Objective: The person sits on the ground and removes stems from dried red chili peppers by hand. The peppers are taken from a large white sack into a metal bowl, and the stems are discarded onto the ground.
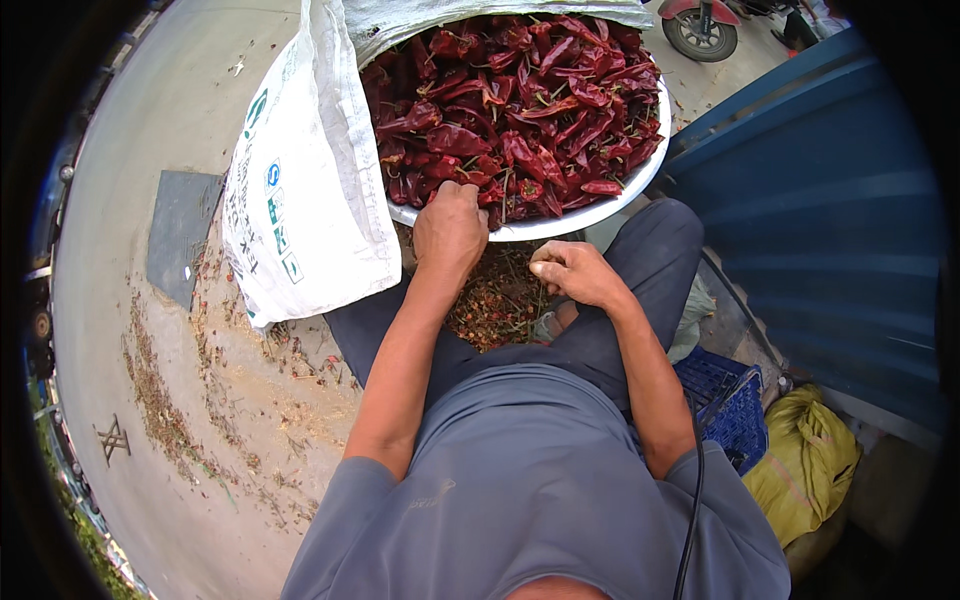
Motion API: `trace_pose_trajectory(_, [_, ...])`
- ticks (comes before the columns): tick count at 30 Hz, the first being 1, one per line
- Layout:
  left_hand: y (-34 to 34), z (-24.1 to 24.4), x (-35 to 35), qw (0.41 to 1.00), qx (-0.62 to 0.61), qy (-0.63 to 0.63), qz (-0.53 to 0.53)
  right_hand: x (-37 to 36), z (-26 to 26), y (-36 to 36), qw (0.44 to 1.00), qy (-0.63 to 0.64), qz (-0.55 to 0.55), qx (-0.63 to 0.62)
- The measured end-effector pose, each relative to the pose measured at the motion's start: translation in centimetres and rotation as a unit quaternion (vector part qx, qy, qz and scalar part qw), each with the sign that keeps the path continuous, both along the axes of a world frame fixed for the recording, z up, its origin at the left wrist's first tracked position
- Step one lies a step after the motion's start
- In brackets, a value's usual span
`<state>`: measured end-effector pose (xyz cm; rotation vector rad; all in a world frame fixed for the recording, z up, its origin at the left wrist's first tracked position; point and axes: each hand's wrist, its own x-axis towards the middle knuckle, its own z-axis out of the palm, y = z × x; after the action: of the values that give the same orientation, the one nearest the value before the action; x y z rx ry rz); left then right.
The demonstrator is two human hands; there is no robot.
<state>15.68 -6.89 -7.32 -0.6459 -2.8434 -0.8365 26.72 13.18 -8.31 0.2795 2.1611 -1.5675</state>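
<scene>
Dried red chili peppers (517,120) fill a wide white-rimmed metal basin (592,223) in front of me. My left hand (452,225) rests at the basin's near edge with its fingertips at the peppers; whether it grips one is hidden. Lower and to the right, my right hand (574,271) hovers over the gap between my legs, thumb and fingers curled together; I cannot tell whether something small is between them. A white woven plastic sack (300,195) with printing stands along the basin's left side. Below the hands, pepper stems and scraps (495,300) lie heaped between my legs.
Stems and debris (161,397) litter the concrete at left, near a dark flat board (178,232). A blue corrugated metal panel (817,187) rises at right. Beside me are a blue plastic crate (731,405) and a yellow woven sack (806,465). A vehicle's wheel (701,34) shows beyond.
</scene>
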Motion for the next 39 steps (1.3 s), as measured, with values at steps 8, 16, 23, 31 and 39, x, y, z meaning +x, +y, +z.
trace_pose_trajectory(8, [-1.3,-0.2,-0.8,0.982,0.178,-0.057,0.019,-0.4,0.1,-1.2,0.986,0.137,-0.034,0.095])
trace_pose_trajectory(16, [-3.4,0.5,1.5,0.822,0.503,-0.250,0.093,-8.1,1.3,-5.3,0.834,0.416,-0.066,0.356])
trace_pose_trajectory(23, [-5.2,-1.1,3.4,0.836,0.460,-0.275,0.121,-11.0,1.6,-5.4,0.781,0.438,0.027,0.443])
trace_pose_trajectory(31, [-3.3,1.1,3.3,0.900,0.379,-0.201,0.084,-7.9,4.5,-2.6,0.765,0.498,-0.025,0.407])
trace_pose_trajectory(39, [-3.0,4.3,2.4,0.914,0.312,-0.258,-0.012,-4.2,4.6,-4.4,0.689,0.612,0.055,0.384])
